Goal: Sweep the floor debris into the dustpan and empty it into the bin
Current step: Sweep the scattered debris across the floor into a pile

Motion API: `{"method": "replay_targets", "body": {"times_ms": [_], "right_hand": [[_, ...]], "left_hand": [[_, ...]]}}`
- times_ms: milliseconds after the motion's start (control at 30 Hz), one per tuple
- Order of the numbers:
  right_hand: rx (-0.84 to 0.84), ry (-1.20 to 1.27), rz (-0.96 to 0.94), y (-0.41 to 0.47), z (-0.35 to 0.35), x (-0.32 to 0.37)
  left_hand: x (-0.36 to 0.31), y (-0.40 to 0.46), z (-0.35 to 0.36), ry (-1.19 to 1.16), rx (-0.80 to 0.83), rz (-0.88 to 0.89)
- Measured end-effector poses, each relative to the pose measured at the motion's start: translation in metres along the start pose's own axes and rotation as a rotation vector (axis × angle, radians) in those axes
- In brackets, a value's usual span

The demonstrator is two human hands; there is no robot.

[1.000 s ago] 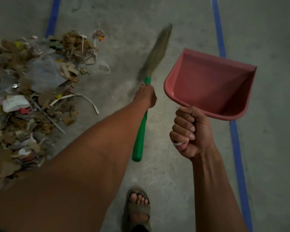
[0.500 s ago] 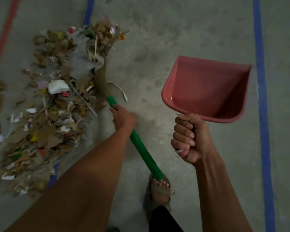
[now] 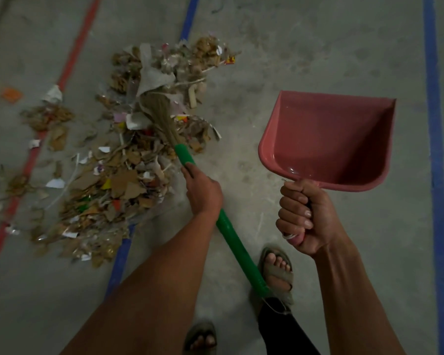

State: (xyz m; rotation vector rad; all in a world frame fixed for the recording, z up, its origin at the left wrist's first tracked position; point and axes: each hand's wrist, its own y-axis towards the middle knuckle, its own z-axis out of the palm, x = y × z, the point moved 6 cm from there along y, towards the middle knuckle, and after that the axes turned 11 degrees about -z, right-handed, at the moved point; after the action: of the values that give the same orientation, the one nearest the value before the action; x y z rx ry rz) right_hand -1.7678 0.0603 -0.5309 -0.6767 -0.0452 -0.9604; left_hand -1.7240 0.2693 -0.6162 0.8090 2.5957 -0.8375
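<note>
A heap of debris point(image 3: 118, 180), mostly cardboard scraps, paper bits and plastic film, lies on the concrete floor left of centre. My left hand point(image 3: 203, 192) grips the green handle of a broom point(image 3: 235, 242); its straw head point(image 3: 159, 116) is buried in the top of the heap. My right hand point(image 3: 301, 217) grips the handle of a red dustpan point(image 3: 328, 139), held in the air to the right of the heap, mouth facing away, with nothing inside. No bin is in view.
Blue tape lines point(image 3: 436, 175) run up the floor at right and under the heap point(image 3: 119, 262); a red line point(image 3: 69, 65) runs at left. Loose scraps point(image 3: 46, 116) lie beyond the red line. My sandalled feet point(image 3: 277, 270) stand below the broom handle.
The broom head swung left from bare floor into the heap and now digs into its upper part. The view has shifted, so the heap sits nearer the centre. The dustpan stays held up.
</note>
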Motion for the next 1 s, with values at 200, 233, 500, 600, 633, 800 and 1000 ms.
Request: {"method": "replay_targets", "body": {"times_ms": [200, 233, 500, 600, 633, 800, 1000], "right_hand": [[0.000, -0.057, 0.011, -0.019, 0.003, -0.032], [0.001, -0.065, 0.015, -0.020, 0.004, -0.036], [-0.007, -0.080, 0.030, -0.017, 0.016, -0.051], [-0.009, -0.084, 0.037, -0.016, 0.020, -0.055], [-0.010, -0.083, 0.038, -0.015, 0.020, -0.056], [-0.004, -0.083, 0.036, -0.010, 0.023, -0.052], [0.000, -0.095, 0.037, -0.001, 0.024, -0.039]], "left_hand": [[0.034, 0.010, -0.033, -0.134, -0.024, -0.018], [0.041, 0.011, -0.036, -0.150, -0.020, -0.011], [0.057, 0.019, -0.052, -0.280, -0.056, -0.031], [0.053, 0.018, -0.059, -0.265, -0.065, 0.002], [0.051, 0.016, -0.060, -0.249, -0.069, 0.033], [0.027, -0.004, -0.051, -0.150, -0.048, 0.218], [-0.004, -0.012, 0.006, 0.180, 0.121, 0.376]]}}
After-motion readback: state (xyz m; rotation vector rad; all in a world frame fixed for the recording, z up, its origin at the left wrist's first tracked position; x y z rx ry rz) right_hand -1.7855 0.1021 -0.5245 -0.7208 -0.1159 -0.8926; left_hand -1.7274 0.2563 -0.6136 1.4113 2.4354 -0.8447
